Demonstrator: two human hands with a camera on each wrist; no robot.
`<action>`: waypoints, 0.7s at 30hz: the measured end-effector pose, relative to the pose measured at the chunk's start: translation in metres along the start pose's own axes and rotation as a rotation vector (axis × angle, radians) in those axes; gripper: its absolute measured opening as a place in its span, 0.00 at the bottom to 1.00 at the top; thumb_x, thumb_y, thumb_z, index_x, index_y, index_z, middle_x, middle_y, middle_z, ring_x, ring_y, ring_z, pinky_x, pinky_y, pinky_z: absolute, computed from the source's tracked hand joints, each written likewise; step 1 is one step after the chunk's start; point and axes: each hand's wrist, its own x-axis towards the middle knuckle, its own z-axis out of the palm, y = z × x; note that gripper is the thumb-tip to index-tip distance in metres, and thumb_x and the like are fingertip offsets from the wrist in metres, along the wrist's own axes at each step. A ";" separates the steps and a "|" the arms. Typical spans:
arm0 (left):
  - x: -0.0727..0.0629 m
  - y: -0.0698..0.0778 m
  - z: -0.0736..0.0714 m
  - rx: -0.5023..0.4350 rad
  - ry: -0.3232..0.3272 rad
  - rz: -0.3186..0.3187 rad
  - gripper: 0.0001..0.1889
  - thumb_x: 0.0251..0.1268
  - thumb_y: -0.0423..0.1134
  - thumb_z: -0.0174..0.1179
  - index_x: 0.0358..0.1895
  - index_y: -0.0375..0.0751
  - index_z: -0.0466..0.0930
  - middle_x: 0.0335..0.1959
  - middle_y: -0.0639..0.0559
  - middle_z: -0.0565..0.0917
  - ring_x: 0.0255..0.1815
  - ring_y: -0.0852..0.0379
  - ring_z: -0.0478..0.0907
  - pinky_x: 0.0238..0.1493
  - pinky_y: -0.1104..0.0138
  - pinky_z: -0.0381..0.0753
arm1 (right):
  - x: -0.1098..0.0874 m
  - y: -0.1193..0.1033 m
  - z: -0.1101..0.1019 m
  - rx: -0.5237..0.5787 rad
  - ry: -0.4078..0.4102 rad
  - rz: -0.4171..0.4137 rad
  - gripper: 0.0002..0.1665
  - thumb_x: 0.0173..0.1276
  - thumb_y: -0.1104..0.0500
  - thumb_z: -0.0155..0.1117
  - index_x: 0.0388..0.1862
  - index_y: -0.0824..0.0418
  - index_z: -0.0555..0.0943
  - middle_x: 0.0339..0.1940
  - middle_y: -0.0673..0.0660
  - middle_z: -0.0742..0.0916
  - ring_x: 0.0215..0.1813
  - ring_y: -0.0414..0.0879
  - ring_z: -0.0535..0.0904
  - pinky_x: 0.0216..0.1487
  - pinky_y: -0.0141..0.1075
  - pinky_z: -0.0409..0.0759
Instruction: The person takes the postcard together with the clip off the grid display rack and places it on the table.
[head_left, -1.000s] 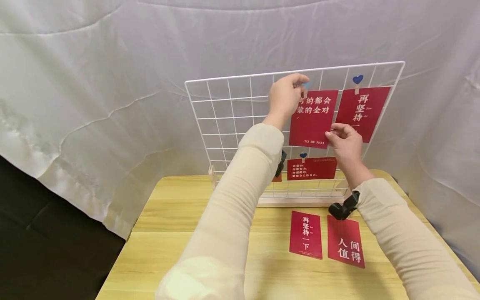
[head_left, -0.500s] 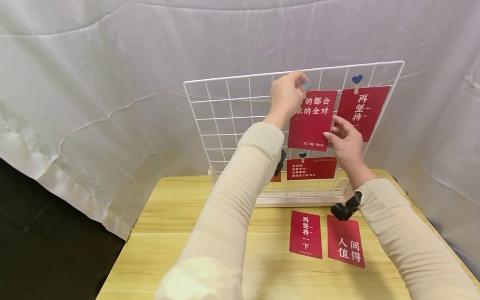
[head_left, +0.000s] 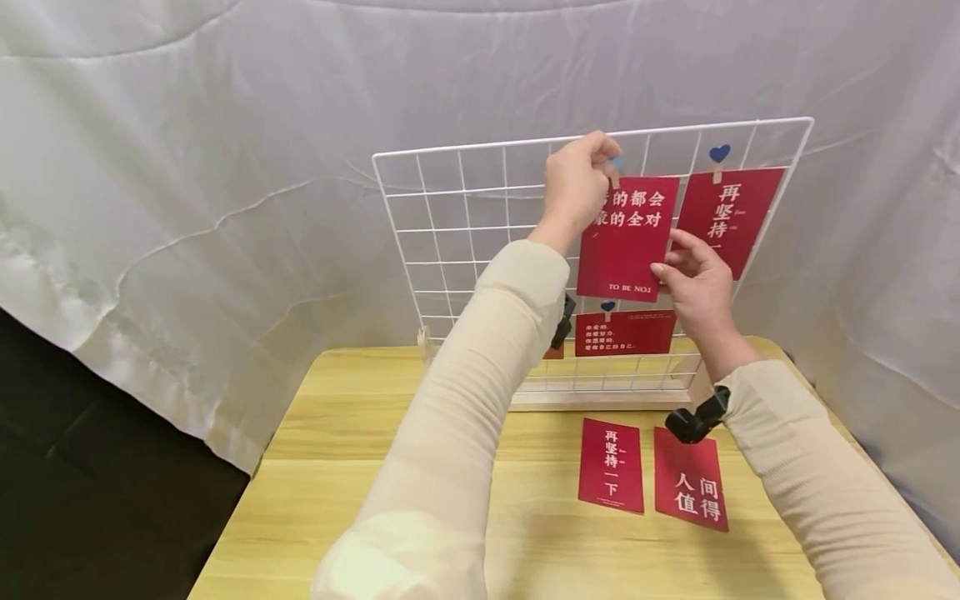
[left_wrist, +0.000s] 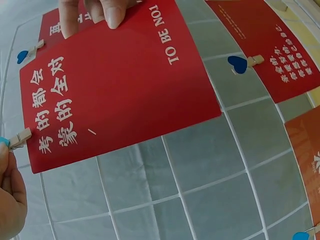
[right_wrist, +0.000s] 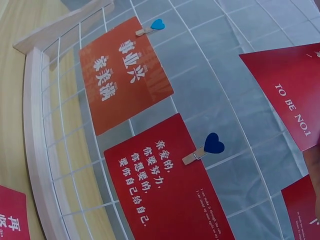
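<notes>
A red card printed with white characters and "TO BE NO.1" hangs upright against the white wire grid. At its top left corner, my left hand pinches a small wooden clothespin with a light blue heart; the peg's tip overlaps the card's edge. My right hand holds the card's lower right edge, thumb on the printed face and fingers spread behind the edge. Just right of it, another red card hangs from a peg with a dark blue heart.
Lower on the grid hang a wide red card and an orange card, both pegged. Two red cards, one left and one right, lie on the wooden table. A pale curtain stands behind.
Both hands keep their places at the card, with only slight shifts of the right fingers along its edge. The whole view has tilted a little.
</notes>
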 end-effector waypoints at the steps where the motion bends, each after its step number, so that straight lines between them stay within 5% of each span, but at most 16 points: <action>1: 0.000 0.000 0.000 -0.009 0.003 0.003 0.10 0.58 0.30 0.52 0.38 0.49 0.78 0.39 0.60 0.79 0.42 0.68 0.71 0.39 0.83 0.65 | -0.001 0.000 -0.001 -0.003 -0.004 0.002 0.24 0.56 0.67 0.59 0.53 0.55 0.73 0.31 0.49 0.78 0.36 0.38 0.73 0.31 0.23 0.75; 11: -0.002 -0.019 0.000 -0.283 0.035 -0.027 0.05 0.56 0.28 0.53 0.34 0.40 0.77 0.26 0.53 0.80 0.28 0.64 0.75 0.28 0.79 0.69 | -0.004 0.005 -0.003 0.042 -0.017 0.005 0.26 0.54 0.72 0.58 0.53 0.57 0.73 0.27 0.48 0.78 0.31 0.36 0.75 0.26 0.24 0.75; 16: -0.007 -0.036 -0.003 -0.272 0.055 -0.038 0.05 0.55 0.29 0.55 0.34 0.39 0.78 0.27 0.52 0.80 0.30 0.63 0.73 0.30 0.79 0.69 | -0.008 0.011 -0.003 0.111 -0.046 0.018 0.26 0.54 0.72 0.59 0.53 0.58 0.73 0.27 0.49 0.78 0.29 0.36 0.76 0.25 0.25 0.76; 21: -0.012 -0.049 -0.008 -0.268 0.070 -0.053 0.05 0.54 0.29 0.56 0.34 0.38 0.78 0.28 0.51 0.80 0.29 0.62 0.72 0.28 0.78 0.69 | -0.012 0.018 -0.003 0.053 -0.046 0.027 0.27 0.54 0.71 0.59 0.54 0.58 0.72 0.27 0.49 0.77 0.29 0.35 0.75 0.26 0.24 0.76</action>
